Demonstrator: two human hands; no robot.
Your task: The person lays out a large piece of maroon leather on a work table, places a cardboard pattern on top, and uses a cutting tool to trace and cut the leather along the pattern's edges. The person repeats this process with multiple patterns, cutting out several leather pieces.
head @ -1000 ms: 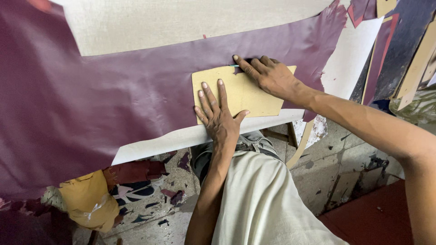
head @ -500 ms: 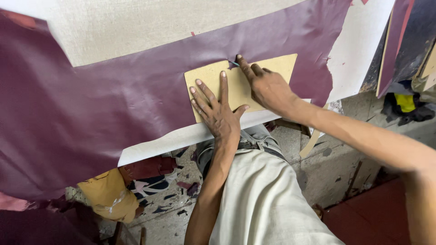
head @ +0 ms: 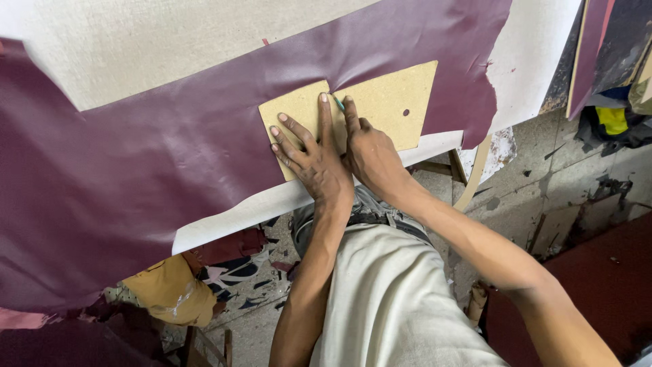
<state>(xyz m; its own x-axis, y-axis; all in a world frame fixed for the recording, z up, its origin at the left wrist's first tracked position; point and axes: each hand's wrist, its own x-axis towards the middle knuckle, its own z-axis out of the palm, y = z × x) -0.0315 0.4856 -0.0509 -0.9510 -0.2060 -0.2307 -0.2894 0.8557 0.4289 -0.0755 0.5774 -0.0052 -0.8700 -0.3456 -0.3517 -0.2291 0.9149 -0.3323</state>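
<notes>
Tan cardboard template (head: 387, 102) lies flat on the maroon leather sheet (head: 170, 177), near that sheet's lower right edge. I read the template as a rough trapezoid with a notch cut into its top edge and a small dark hole toward its right side. The leather under it is spread over a pale work board (head: 231, 214), whose off-white rim shows as a strip just below the template.

Left hand (head: 309, 153) rests palm down on the template's left half, fingers spread and straight, open and pressing flat. It grips nothing.

Right hand (head: 370, 153) sits just beside the left, touching it at the knuckles, also on the template. Its fingers are curled around a thin teal-tipped tool (head: 338, 102), and the tip meets the template right at the notch. I see only the tip, so I cannot tell what kind of tool it is.

Outward from the template: above it the leather runs up to a bare cream stretch of the board. To the template's right the leather ends in a ragged edge. Below the template I see the person's light shirt (head: 394, 299) and both forearms reaching up to it. Lower left of the template, under the board's rim, a mustard-yellow bundle (head: 166, 289) sits among patterned scraps. Far right of the template, a stained concrete floor (head: 543, 177) and a yellow object (head: 613, 119) among dark clutter.
</notes>
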